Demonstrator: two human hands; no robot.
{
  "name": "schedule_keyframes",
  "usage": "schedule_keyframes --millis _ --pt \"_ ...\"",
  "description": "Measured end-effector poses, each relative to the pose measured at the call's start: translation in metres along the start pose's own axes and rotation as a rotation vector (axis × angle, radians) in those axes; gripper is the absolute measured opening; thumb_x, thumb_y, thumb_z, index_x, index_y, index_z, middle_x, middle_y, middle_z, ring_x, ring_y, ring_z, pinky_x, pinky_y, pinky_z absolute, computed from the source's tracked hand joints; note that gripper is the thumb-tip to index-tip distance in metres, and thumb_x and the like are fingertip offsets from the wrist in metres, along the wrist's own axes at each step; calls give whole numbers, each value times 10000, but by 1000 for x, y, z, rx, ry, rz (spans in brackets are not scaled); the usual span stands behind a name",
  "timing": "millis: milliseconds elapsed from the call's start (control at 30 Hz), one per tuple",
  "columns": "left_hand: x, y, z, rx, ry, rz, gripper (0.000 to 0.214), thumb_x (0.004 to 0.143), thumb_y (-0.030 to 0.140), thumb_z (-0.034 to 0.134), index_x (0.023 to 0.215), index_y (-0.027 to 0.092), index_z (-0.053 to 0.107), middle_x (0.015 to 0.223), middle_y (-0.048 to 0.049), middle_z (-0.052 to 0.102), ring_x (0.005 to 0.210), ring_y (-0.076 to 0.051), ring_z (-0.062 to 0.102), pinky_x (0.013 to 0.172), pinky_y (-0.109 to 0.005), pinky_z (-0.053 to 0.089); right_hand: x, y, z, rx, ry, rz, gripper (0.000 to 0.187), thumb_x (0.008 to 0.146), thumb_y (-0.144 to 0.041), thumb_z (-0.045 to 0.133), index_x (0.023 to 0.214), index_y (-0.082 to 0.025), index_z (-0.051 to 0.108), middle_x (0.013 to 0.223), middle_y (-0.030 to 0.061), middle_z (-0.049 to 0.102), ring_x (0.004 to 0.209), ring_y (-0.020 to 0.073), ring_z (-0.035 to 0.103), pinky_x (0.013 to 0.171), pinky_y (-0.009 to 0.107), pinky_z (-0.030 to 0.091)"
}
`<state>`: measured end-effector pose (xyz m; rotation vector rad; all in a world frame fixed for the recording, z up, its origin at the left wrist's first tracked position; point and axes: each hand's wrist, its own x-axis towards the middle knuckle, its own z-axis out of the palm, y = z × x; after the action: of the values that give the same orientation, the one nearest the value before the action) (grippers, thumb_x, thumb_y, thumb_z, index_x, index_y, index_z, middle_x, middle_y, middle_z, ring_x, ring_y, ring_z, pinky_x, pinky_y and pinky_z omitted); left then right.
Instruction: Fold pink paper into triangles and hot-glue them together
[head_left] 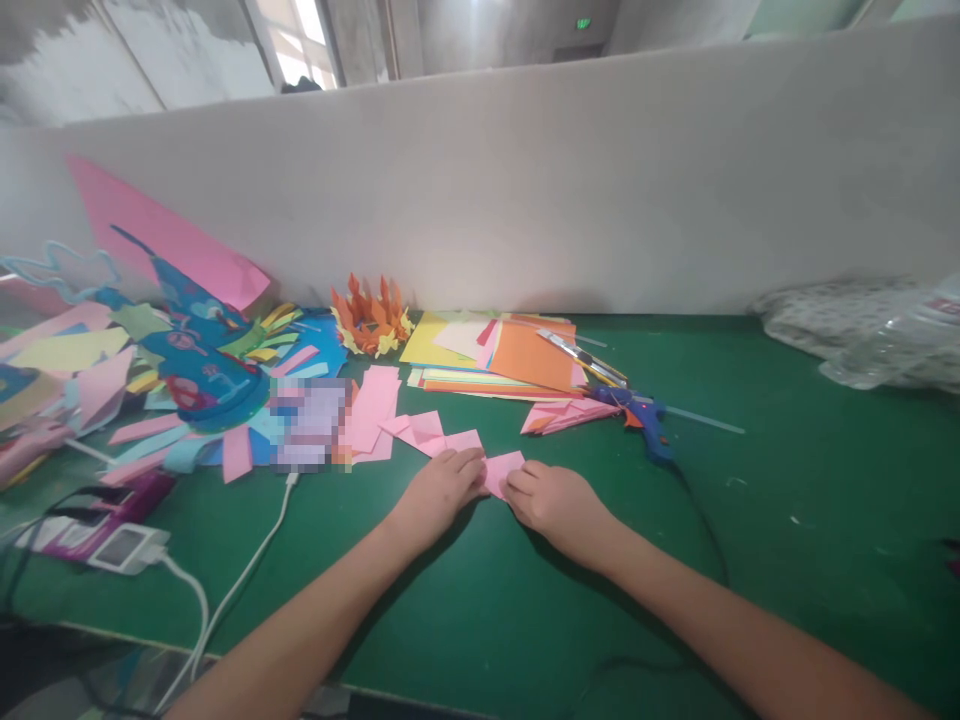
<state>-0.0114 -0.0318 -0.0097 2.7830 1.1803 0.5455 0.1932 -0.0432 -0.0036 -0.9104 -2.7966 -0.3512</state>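
Observation:
Both of my hands rest on the green table (787,480) and pinch one small pink paper piece (501,468) between them. My left hand (442,490) has its fingers curled on the piece's left edge. My right hand (551,500) grips the right edge with bent fingers. More pink paper pieces (420,428) lie just beyond my left hand, and a pile of pink strips (373,408) sits further left.
A stack of coloured paper sheets (495,360) with scissors (581,355) lies behind. A blue glue gun (646,422) lies right of it, its cord trailing forward. Paper crafts (195,370) crowd the left, by a power strip (112,535). Plastic bags (862,330) sit far right. A white partition (600,180) backs the table.

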Motion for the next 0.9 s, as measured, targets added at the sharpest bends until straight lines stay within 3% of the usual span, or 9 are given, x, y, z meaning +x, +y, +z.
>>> schedule_keyframes --millis 333,500,567,633,700,800,900 --pt "2 3 -1 -11 -20 28 184 894 272 508 966 121 586 1150 -120 589 904 -207 580 796 -359 507 3 -2 -12 53 -155 -46 201 885 -96 452 812 -127 638 794 84 591 722 176 509 549 290 315" --pt "1 0 8 -30 12 42 178 930 160 417 936 136 594 1031 -80 611 911 -179 554 845 -329 485 -2 10 -29 238 -160 52 233 920 -204 413 966 -193 641 891 52 633 780 175 552 649 279 390" --pt "0 -1 11 -42 33 29 168 924 145 422 954 136 587 1042 -82 610 922 -179 554 856 -331 486 -13 31 -36 310 -84 209 284 936 -255 373 888 -200 647 916 50 644 834 180 567 705 283 409" --pt "-1 0 13 -43 39 8 165 917 122 420 964 141 576 1053 -86 608 934 -185 559 851 -336 491 -29 60 -40 291 38 471 316 934 -298 339 910 -179 631 956 80 650 910 212 570 780 322 414" --pt "-1 2 12 -50 42 -34 176 916 105 399 967 152 561 1073 -89 596 944 -188 567 835 -335 498 -49 91 -37 222 117 754 312 902 -372 367 895 -168 603 916 103 644 861 237 578 735 340 425" --pt "1 5 11 -87 86 -127 186 922 124 368 1024 165 518 1172 -112 544 1008 -197 566 835 -345 502 -78 125 -25 186 121 1054 333 817 -493 437 835 -175 533 850 120 624 771 256 583 634 334 423" --pt "3 5 10 -129 163 -176 184 913 131 373 1058 160 482 1229 -141 512 1080 -219 549 876 -381 487 -91 137 -10 365 68 1186 405 705 -571 534 831 -195 452 799 92 619 679 233 598 573 307 427"
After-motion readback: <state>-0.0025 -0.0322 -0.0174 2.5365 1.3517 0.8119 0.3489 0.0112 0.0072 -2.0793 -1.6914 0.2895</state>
